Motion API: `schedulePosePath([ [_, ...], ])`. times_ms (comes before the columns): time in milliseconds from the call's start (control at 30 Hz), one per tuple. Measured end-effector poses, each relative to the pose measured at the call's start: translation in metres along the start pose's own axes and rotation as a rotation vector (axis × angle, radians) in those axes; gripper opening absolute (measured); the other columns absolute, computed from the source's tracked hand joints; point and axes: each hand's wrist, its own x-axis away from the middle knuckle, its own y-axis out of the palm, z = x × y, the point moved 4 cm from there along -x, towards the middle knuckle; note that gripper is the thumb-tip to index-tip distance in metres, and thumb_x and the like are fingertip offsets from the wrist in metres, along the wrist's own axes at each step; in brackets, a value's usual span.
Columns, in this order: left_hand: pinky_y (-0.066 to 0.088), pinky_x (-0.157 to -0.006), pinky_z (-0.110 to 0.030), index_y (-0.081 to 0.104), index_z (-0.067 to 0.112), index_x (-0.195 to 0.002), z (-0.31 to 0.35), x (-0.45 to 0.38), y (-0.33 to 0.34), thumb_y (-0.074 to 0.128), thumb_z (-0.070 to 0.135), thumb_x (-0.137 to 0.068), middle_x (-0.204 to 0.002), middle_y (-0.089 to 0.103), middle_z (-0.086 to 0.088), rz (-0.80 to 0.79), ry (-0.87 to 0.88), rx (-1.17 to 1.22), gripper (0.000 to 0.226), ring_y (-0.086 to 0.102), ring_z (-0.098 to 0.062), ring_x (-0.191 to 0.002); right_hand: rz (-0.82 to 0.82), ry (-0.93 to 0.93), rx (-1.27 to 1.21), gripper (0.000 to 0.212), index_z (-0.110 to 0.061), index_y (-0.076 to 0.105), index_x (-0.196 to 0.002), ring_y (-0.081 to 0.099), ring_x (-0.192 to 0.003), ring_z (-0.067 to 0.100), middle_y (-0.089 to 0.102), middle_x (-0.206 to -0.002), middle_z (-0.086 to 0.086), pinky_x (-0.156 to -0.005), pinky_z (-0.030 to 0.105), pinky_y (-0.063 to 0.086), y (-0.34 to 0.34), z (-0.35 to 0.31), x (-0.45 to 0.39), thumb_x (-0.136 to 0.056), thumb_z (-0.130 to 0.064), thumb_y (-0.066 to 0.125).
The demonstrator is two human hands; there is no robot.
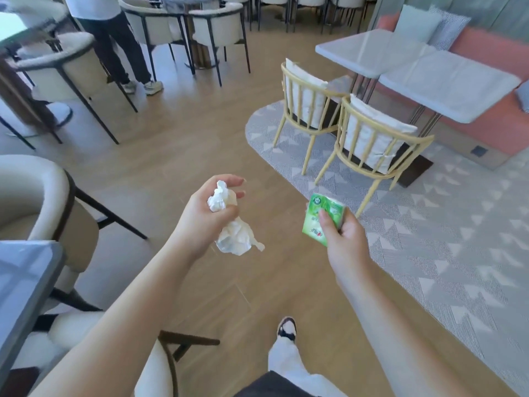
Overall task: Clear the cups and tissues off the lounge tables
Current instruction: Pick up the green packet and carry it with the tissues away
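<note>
Above the wooden floor, the left hand point(204, 213) clutches crumpled white tissues point(233, 233), the right hand point(342, 232) grips a green tissue pack point(320, 217).

At eleven o'clock a standing person point(106, 38) is cut off above the waist by the top edge; the green packet's point(322, 217) print is too blurred to read

Bare light-wood plank floor point(177, 156) is lying open ahead; two pale wooden spindle-back chairs point(369, 138) are blocking the right.
</note>
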Motion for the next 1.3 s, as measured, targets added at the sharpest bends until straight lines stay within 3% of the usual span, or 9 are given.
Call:
schedulePosePath([
  [67, 0.059, -0.075, -0.021, 0.068, 0.038, -0.115, -0.005, -0.036, 0.003, 0.058, -0.004, -0.091, -0.119, 0.071, 0.016, 0.009, 0.001, -0.006, 0.049, 0.067, -0.001, -0.116, -0.002, -0.001, -0.014, 0.007, -0.035, 0.065, -0.095, 0.070, -0.080, -0.003, 0.074, -0.089, -0.021, -0.063, 0.008, 0.047, 0.006, 0.002, -0.041, -0.094, -0.041, 0.061],
  [267, 0.060, -0.093, -0.040, 0.068, 0.034, -0.118, -0.001, -0.139, 0.001, 0.055, -0.007, -0.089, -0.126, 0.070, 0.013, 0.094, -0.014, 0.003, 0.052, 0.069, -0.007, -0.117, -0.091, -0.042, -0.026, 0.007, -0.049, 0.064, -0.095, 0.071, -0.087, 0.004, 0.074, -0.093, -0.015, -0.075, 0.025, 0.052, 0.042, -0.007, -0.161, -0.092, -0.045, 0.059],
  [467, 0.056, -0.088, -0.035, 0.064, 0.040, -0.124, 0.001, -0.219, -0.015, 0.058, -0.005, -0.089, -0.126, 0.071, 0.012, 0.155, -0.011, -0.012, 0.058, 0.068, -0.008, -0.117, -0.207, -0.077, -0.044, 0.009, -0.048, 0.063, -0.096, 0.070, -0.085, -0.001, 0.074, -0.094, -0.019, -0.075, 0.025, 0.050, 0.082, -0.038, -0.266, -0.090, -0.051, 0.058],
  [667, 0.055, -0.089, -0.036, 0.064, 0.040, -0.123, -0.011, -0.292, -0.040, 0.058, -0.004, -0.088, -0.127, 0.070, 0.013, 0.188, -0.029, -0.001, 0.057, 0.067, -0.007, -0.119, -0.284, -0.062, -0.043, 0.006, -0.039, 0.064, -0.098, 0.070, -0.086, -0.001, 0.073, -0.094, -0.019, -0.076, 0.026, 0.051, 0.130, -0.033, -0.338, -0.097, -0.041, 0.058],
  [867, 0.056, -0.087, -0.034, 0.064, 0.039, -0.124, -0.032, -0.383, -0.089, 0.058, -0.006, -0.090, -0.128, 0.070, 0.013, 0.196, -0.025, 0.012, 0.057, 0.066, -0.006, -0.120, -0.283, -0.069, -0.037, 0.008, -0.042, 0.065, -0.094, 0.069, -0.084, -0.003, 0.074, -0.093, -0.018, -0.071, 0.013, 0.051, 0.206, -0.046, -0.422, -0.098, -0.037, 0.060],
  [1033, 0.056, -0.090, -0.037, 0.064, 0.039, -0.125, -0.045, -0.463, -0.142, 0.060, -0.004, -0.089, -0.130, 0.069, 0.013, 0.182, -0.040, 0.015, 0.056, 0.066, -0.005, -0.121, -0.307, -0.011, -0.059, 0.007, -0.030, 0.065, -0.100, 0.069, -0.084, -0.004, 0.073, -0.090, -0.014, -0.070, 0.009, 0.048, 0.278, -0.056, -0.483, -0.101, -0.026, 0.060],
  [1300, 0.055, -0.092, -0.039, 0.064, 0.039, -0.125, -0.040, -0.595, -0.183, 0.059, -0.007, -0.089, -0.131, 0.068, 0.012, 0.114, 0.000, -0.003, 0.059, 0.065, -0.006, -0.123, -0.246, 0.015, -0.006, 0.012, -0.018, 0.065, -0.104, 0.069, -0.091, 0.016, 0.073, -0.100, 0.007, -0.078, 0.026, 0.053, 0.331, -0.076, -0.579, -0.101, -0.029, 0.059],
])
